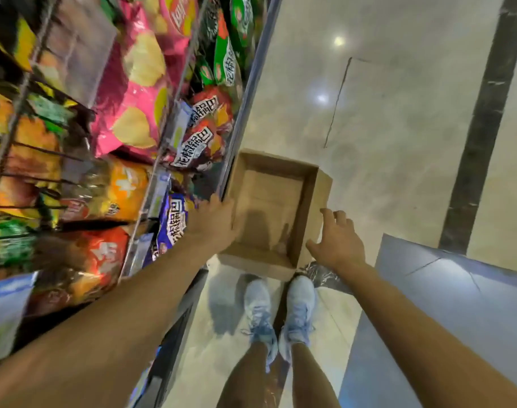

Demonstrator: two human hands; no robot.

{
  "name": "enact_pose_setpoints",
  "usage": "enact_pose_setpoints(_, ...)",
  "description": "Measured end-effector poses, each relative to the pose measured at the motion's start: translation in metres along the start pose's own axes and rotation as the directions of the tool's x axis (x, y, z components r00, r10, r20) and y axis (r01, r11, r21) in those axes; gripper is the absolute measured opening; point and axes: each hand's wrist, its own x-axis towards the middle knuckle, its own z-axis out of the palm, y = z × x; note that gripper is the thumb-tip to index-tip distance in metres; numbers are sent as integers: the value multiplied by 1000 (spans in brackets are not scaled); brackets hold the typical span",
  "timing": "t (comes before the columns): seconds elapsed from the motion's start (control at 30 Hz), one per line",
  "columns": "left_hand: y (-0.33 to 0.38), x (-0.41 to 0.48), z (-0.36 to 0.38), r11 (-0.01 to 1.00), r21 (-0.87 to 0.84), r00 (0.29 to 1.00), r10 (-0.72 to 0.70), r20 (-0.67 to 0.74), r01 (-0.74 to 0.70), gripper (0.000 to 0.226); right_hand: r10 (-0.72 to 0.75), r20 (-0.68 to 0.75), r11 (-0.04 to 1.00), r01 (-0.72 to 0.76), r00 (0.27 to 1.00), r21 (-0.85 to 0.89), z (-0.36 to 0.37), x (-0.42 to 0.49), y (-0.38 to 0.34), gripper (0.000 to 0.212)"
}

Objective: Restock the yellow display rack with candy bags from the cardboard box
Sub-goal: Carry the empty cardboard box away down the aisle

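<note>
Floor [383, 98]: glossy pale tile in a shop aisle, with shelves [30, 119] stuffed with snack bags [133, 83] running down the left.
Box [269, 201]: open-top cardboard, sitting on the floor just ahead of the shoes [280, 307], snug against the shelf base. It looks empty to me, can't spot any candy in it.
Left hand [214, 222]: up against the box's left wall, but too blurry to tell if the fingers hook over the rim.
Right hand [338, 240]: fingers spread wide, holding nothing, just beside the right wall.
Handling: it's empty cardboard, so I'd guess super light. Stiff-ish, but those thin walls may bow if squeezed.
Where to grab: opposite side walls, one hand each, thumbs over the rim so it doesn't fold.
Yellow rack: can't pick it out from here.
</note>
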Motion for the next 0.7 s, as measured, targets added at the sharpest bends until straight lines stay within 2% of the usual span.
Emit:
enact_pose_setpoints(0.1, -6, 54, 62, 998, -60, 999, -33, -24, 31, 59, 23, 18, 1000, -23, 1000, 12, 53, 56, 23, 69)
enact_pose_setpoints(0.27, -21, 132, 140, 993, -56, 994, -109, -32, 107, 92, 46, -13, 996, -45, 999, 76, 128, 134, 50, 76)
enact_pose_setpoints(0.37, -26, 163, 175, 958, -241, 985, -167, -35, 154, 97, 72, -84, 982, -56, 994, 181, 162, 160, 55, 84)
enact_pose_setpoints(0.47, -34, 181, 199, 918, -350, 968, -233, -94, 187, 75, 96, -144, 946, -45, 985, 322, 187, 175, 57, 91)
enact_pose_setpoints(0.57, -40, 187, 208, 928, -330, 950, -245, -196, 172, 52, 112, -195, 884, -8, 974, 467, 197, 180, 58, 85)
enact_pose_setpoints(0.7, -39, 174, 198, 903, -403, 955, -237, -177, 149, 42, 134, -178, 885, -37, 975, 463, 183, 172, 61, 85)
